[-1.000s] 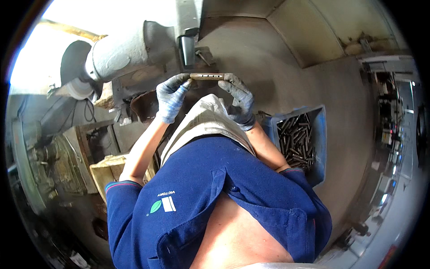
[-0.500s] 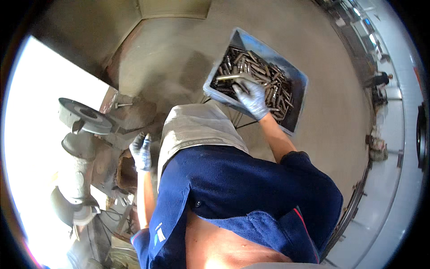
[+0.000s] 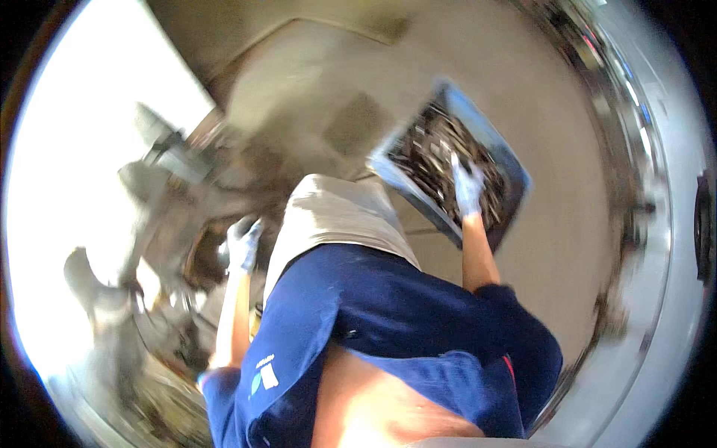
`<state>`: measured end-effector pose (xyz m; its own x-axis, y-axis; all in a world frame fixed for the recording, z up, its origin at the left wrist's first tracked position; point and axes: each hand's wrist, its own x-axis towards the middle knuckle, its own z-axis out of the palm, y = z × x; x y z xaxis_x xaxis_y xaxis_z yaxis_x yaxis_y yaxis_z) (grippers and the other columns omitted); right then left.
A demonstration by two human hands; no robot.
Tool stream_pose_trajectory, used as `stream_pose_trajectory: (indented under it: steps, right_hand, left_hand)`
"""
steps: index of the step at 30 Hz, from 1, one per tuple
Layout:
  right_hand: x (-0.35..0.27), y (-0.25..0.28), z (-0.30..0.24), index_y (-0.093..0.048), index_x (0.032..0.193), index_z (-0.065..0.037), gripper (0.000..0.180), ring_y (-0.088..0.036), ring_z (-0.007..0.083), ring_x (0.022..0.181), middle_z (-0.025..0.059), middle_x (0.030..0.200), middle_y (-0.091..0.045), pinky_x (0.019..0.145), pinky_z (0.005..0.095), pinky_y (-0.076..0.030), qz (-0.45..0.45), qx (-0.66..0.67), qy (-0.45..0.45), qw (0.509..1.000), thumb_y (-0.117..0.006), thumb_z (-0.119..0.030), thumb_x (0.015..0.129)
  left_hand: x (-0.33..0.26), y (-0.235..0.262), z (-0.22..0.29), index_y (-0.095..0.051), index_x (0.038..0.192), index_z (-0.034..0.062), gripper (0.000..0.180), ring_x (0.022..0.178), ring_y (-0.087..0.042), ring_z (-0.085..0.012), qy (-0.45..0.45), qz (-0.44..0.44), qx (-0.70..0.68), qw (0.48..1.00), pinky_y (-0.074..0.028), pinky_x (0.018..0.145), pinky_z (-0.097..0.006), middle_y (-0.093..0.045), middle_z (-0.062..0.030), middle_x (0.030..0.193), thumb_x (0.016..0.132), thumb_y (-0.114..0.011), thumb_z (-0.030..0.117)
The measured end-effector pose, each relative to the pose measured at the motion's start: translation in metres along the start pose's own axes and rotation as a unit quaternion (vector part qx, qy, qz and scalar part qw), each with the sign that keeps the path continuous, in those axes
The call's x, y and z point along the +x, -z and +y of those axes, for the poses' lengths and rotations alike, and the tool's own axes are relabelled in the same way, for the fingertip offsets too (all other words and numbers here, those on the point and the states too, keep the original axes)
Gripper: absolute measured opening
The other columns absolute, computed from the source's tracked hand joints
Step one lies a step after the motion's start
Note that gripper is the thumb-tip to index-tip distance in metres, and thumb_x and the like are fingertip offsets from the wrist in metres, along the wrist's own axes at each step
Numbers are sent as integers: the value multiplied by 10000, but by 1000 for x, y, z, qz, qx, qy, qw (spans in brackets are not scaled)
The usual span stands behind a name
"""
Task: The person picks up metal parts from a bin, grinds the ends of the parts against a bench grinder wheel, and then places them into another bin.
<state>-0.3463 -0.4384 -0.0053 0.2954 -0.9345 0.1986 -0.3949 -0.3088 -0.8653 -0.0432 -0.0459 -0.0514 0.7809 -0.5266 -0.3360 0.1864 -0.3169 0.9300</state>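
Observation:
My right hand, in a grey-white glove with the arm stretched out, is over a blue plastic bin. Dark and shiny metal pieces fill much of that bin. A pale, narrow shape stands out at the fingertips; motion blur hides whether it is a finger or a metal piece. Lower left, beside my knee, is my left hand, in a similar glove with dark fingertips. Its fingers look bent but are smeared, and I see nothing certain in them.
A blurred grinding machine stands at the left against strong glare. A pale apron covers my lap. Concrete floor surrounds the bin. Blurred equipment lines the far right, along a pale wall.
The view has swung, so the bin appears farther right and lower. Half a second ago my right hand held a curved metal piece over the bin; now that piece cannot be made out.

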Motion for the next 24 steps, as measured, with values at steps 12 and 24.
stream_pose_trajectory:
  steps: [12,24]
  right_hand:
    - [-114,-249,-85,-595,1062,71,378,-597,197,883,144,1006,-619,806,327,-481,-584,93,67,804,-575,-268,895]
    - [-98,-267,-120,-634,962,68,227,-581,119,742,83,851,-643,702,254,-500,-704,13,70,706,-607,-141,876]
  left_hand:
    - [-175,126,-74,-644,980,-17,223,678,-615,-124,64,362,-165,915,-514,647,-255,-660,-75,786,855,-627,168]
    - [-489,77,-206,-663,1002,24,261,828,-644,-164,307,685,46,659,-481,778,-273,-684,-126,960,761,-653,125]
